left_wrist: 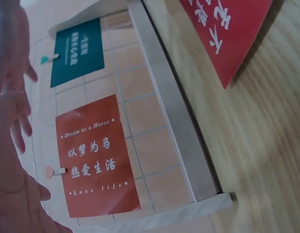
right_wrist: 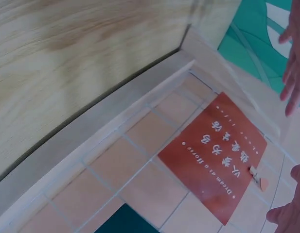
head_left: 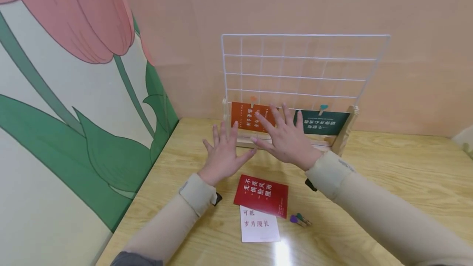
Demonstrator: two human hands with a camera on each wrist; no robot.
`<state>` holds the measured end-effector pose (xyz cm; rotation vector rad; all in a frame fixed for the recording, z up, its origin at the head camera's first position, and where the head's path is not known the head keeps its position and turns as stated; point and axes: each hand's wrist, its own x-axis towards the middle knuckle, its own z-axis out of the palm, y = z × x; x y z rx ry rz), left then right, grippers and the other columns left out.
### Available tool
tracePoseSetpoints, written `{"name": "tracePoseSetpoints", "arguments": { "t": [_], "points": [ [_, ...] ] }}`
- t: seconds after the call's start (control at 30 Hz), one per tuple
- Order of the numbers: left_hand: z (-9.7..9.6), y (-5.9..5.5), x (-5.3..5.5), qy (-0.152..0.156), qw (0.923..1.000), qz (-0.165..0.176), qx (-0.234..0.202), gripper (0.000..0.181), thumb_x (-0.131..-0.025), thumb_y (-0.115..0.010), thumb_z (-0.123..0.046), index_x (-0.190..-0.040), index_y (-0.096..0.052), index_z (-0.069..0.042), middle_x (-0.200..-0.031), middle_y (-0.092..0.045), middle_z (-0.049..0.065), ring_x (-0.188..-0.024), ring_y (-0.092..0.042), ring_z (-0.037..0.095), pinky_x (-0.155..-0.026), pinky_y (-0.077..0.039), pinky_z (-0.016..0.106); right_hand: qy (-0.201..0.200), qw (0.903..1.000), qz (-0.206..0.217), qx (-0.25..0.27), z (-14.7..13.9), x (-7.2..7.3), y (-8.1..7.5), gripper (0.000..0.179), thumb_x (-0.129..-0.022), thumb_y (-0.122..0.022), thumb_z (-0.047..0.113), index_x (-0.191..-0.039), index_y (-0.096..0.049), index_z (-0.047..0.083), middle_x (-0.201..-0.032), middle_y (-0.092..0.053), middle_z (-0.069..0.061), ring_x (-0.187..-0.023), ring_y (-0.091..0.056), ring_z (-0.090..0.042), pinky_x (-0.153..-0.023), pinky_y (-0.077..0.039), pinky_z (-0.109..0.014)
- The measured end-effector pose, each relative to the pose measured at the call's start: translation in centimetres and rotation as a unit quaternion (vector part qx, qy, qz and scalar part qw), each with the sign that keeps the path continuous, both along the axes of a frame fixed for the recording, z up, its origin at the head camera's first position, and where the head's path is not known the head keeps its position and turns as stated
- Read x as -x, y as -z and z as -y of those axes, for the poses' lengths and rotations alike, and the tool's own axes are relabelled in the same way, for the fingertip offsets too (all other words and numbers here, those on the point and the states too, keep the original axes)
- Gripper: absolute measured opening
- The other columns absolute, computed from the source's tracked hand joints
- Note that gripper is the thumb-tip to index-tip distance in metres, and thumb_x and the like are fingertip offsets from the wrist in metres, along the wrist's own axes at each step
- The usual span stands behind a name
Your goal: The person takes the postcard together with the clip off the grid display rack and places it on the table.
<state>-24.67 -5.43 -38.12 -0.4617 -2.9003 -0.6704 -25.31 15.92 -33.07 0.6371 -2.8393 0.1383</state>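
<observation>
A person in beige sleeves (head_left: 373,200) is holding both hands out over the counter (head_left: 406,175), fingers spread. The left hand (head_left: 221,153) is hovering near the left end of a wooden stand (head_left: 343,134), its grip lying released and carrying nothing. The right hand (head_left: 288,141) is reaching in front of the stand, its grip likewise loosened, and in the head view it is partly hiding an orange-red card (head_left: 242,118). That card is hanging low on the left part of a white wire grid (head_left: 299,77), which is rising upright from the stand; a peach heart clip (head_left: 253,100) is pinching its edge. A dark green card (head_left: 327,123) is hanging toward the right, with a teal heart clip (head_left: 323,108) fastening it. Nearer the person, a red card (head_left: 260,196) is lying on the counter and overlapping the top of a white card (head_left: 260,231). Just beside them on the right, a purple clip (head_left: 293,219) and a green clip (head_left: 301,217) are lying together. On the left, a painted tulip (head_left: 99,15) is decorating the wall.
</observation>
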Motion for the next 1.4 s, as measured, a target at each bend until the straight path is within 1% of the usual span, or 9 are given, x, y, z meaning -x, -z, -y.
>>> {"name": "tracePoseSetpoints", "arguments": {
  "t": [0.13, 0.23, 0.4, 0.53, 0.8, 1.0, 1.17, 1.27, 1.4],
  "points": [
    [-0.3, -0.4, 0.6, 0.009, 0.9999, 0.004, -0.002, 0.103, -0.095, -0.052, -0.074, -0.168, -0.006, -0.018, -0.17, 0.014, 0.017, -0.151, 0.017, 0.049, -0.105, 0.0, 0.083, 0.002, 1.0, -0.008, 0.005, 0.4, 0.9, -0.8, 0.079, -0.101, -0.051, 0.063, -0.165, -0.027, 0.024, -0.17, -0.008, -0.021, -0.153, 0.003, -0.051, -0.111, -0.001, -0.079],
    [-0.4, -0.5, 1.0, 0.011, 0.9999, 0.008, -0.003, 0.101, -0.096, -0.052, -0.072, -0.167, -0.006, -0.018, -0.17, 0.015, 0.017, -0.151, 0.016, 0.049, -0.106, -0.001, 0.083, 0.007, 0.9999, -0.01, -0.002, 0.8, 1.6, -1.3, 0.079, -0.1, -0.05, 0.063, -0.166, -0.026, 0.025, -0.17, -0.008, -0.022, -0.153, 0.002, -0.051, -0.112, -0.001, -0.079],
    [-0.6, -0.5, 1.7, 0.012, 0.9998, 0.013, 0.011, 0.1, -0.096, -0.052, -0.072, -0.168, -0.008, -0.017, -0.171, 0.014, 0.016, -0.153, 0.011, 0.047, -0.109, -0.012, 0.08, 0.008, 1.0, -0.006, -0.002, 1.4, 2.4, -1.7, 0.08, -0.101, -0.05, 0.063, -0.166, -0.024, 0.024, -0.171, -0.005, -0.02, -0.153, 0.005, -0.051, -0.111, -0.001, -0.08],
    [-1.0, -0.6, 2.0, 0.018, 0.9994, 0.015, 0.026, 0.1, -0.095, -0.046, -0.076, -0.168, -0.01, -0.017, -0.171, 0.011, 0.018, -0.155, 0.006, 0.043, -0.113, -0.018, 0.075, 0.009, 0.9998, -0.015, -0.008, 1.5, 2.7, -1.8, 0.08, -0.102, -0.049, 0.062, -0.166, -0.022, 0.023, -0.171, -0.007, -0.021, -0.153, 0.003, -0.051, -0.111, -0.002, -0.08],
    [-1.3, -0.8, 2.6, 0.02, 0.9994, 0.021, 0.019, 0.097, -0.097, -0.044, -0.075, -0.167, -0.014, -0.014, -0.17, -0.001, 0.023, -0.155, -0.002, 0.044, -0.117, -0.019, 0.068, 0.014, 0.9992, -0.03, -0.021, 1.5, 3.0, -1.8, 0.075, -0.104, -0.045, 0.06, -0.165, -0.028, 0.019, -0.17, -0.015, -0.019, -0.154, 0.003, -0.049, -0.112, 0.001, -0.078],
    [-1.4, -1.0, 3.1, 0.018, 0.9995, 0.02, 0.013, 0.094, -0.099, -0.046, -0.071, -0.167, -0.016, -0.014, -0.17, -0.005, 0.024, -0.154, -0.009, 0.045, -0.115, -0.025, 0.068, 0.018, 0.9983, -0.045, -0.031, 1.6, 3.1, -1.8, 0.069, -0.103, -0.052, 0.049, -0.161, -0.037, 0.014, -0.168, -0.021, -0.02, -0.154, 0.003, -0.048, -0.113, 0.004, -0.077],
    [-1.4, -1.2, 3.6, 0.008, 0.9997, 0.022, 0.003, 0.091, -0.1, -0.048, -0.068, -0.167, -0.017, -0.014, -0.169, -0.01, 0.025, -0.153, -0.016, 0.046, -0.114, -0.029, 0.066, 0.023, 0.998, -0.051, -0.03, 2.1, 3.2, -1.7, 0.067, -0.103, -0.054, 0.044, -0.16, -0.039, 0.014, -0.168, -0.022, -0.019, -0.153, 0.003, -0.051, -0.113, 0.005, -0.076],
    [-1.3, -1.1, 3.9, 0.005, 0.9997, 0.024, -0.001, 0.091, -0.1, -0.048, -0.067, -0.166, -0.018, -0.013, -0.169, -0.012, 0.025, -0.152, -0.018, 0.046, -0.114, -0.03, 0.065, 0.026, 0.9967, -0.068, -0.036, 2.5, 3.3, -1.7, 0.066, -0.102, -0.054, 0.044, -0.159, -0.041, 0.014, -0.167, -0.025, -0.02, -0.153, -0.001, -0.052, -0.114, -0.001, -0.075],
    [-1.3, -0.9, 4.1, 0.01, 0.9996, 0.027, -0.008, 0.091, -0.1, -0.049, -0.066, -0.166, -0.018, -0.012, -0.169, -0.011, 0.025, -0.152, -0.018, 0.046, -0.115, -0.029, 0.065, 0.028, 0.9943, -0.091, -0.048, 2.7, 3.3, -1.8, 0.064, -0.101, -0.055, 0.042, -0.157, -0.045, 0.012, -0.163, -0.032, -0.02, -0.149, -0.015, -0.048, -0.11, -0.018, -0.07]
  ]
}}
